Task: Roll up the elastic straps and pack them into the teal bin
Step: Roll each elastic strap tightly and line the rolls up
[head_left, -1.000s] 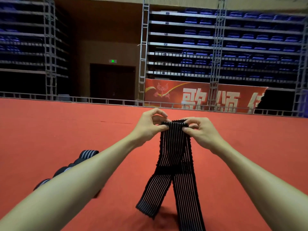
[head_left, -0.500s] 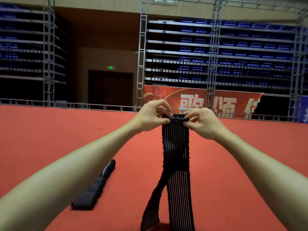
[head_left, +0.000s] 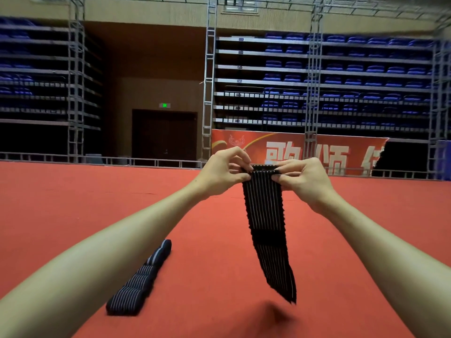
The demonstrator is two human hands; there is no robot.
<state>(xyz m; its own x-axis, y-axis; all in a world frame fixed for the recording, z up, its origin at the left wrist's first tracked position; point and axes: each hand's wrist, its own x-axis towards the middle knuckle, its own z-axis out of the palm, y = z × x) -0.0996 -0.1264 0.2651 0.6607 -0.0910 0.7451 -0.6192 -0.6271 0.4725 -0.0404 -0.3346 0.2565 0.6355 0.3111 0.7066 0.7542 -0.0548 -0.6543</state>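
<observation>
Aloft, left hand (head_left: 220,173) and right hand (head_left: 306,181), each in a pinch atop the striped strap (head_left: 264,211)

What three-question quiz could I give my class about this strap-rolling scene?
1. True or false: the left hand and right hand both pinch the top end of the black, white-striped elastic strap.
2. The row of rolled striped straps lies on the red carpet: A) left of the hanging strap; B) right of it; C) inside a box.
3. Is a teal bin in view?
Key: 1 true; 2 A; 3 no.
</observation>
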